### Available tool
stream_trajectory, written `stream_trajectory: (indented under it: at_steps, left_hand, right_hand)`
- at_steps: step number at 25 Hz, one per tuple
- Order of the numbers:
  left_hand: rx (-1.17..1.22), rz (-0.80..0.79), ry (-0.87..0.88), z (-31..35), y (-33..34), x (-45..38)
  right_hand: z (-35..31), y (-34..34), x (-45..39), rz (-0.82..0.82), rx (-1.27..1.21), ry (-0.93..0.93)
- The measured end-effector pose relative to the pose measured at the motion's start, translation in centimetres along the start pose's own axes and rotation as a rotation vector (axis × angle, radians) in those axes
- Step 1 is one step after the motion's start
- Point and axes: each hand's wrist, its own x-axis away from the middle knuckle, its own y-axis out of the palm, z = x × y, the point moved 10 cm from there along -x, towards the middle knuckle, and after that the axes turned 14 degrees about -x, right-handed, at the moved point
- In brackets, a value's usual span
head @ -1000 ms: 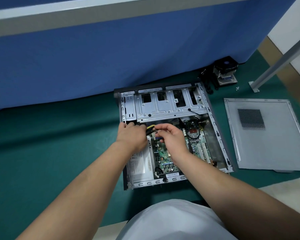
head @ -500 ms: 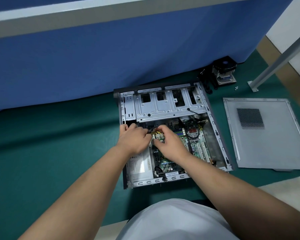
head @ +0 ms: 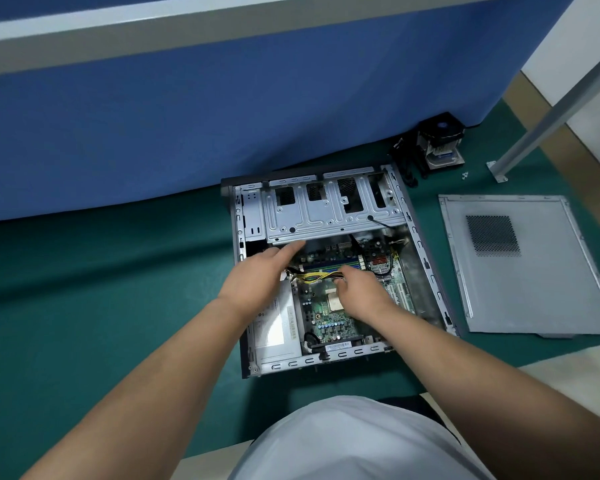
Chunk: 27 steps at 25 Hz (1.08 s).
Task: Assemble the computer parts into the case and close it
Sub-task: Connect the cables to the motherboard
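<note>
Case [head: 426, 271]: open, lying flat on the green desk [head: 101, 289].
Left hand [head: 257, 282]: over the case's left part, grip spread, fingers straight, holding nothing.
Right hand [head: 361, 289]: over the board [head: 323, 317], grip pinching the yellow-black cable [head: 312, 277].
Panel [head: 534, 278]: flat on the desk, just right of the case.
Cooler [head: 440, 143]: beyond the case, by the blue wall.
</note>
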Motion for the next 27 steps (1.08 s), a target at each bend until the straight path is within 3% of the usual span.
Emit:
stream_trajectory:
  at_steps: [3, 5, 13, 16, 20, 24, 27]
  left_hand:
    - [-0.037, 0.026, 0.114, 0.1, 0.0, -0.1]
    - [-0.102, -0.056, 0.143, -0.1, 0.7, -1.0]
    - [-0.189, -0.488, -0.244, 0.6, 4.0, -1.8]
    - [-0.175, -0.319, -0.251, 1.3, 3.0, -2.0]
    - [-0.035, -0.112, -0.077, 1.9, 2.4, -1.3]
    - [-0.2, 0.106, -0.004, 2.5, 0.9, 0.6]
    - [-0.206, 0.152, -0.001, 2.4, 0.5, 1.2]
  right_hand:
    - [0.9, 0.1, 0.1, -0.086, -0.012, 0.01]
    - [1.2, 0.3, 0.3, -0.138, -0.02, 0.014]
    - [1.1, 1.2, 0.8, -0.224, 0.065, -0.015]
    - [0.5, 1.1, 0.6, -0.199, 0.033, -0.059]
    - [0.1, 0.0, 0.4, -0.114, -0.021, -0.114]
    - [0.1, -0.5, 0.6, -0.048, -0.066, -0.128]
    - [-0.1, -0.9, 0.7, -0.011, -0.077, -0.128]
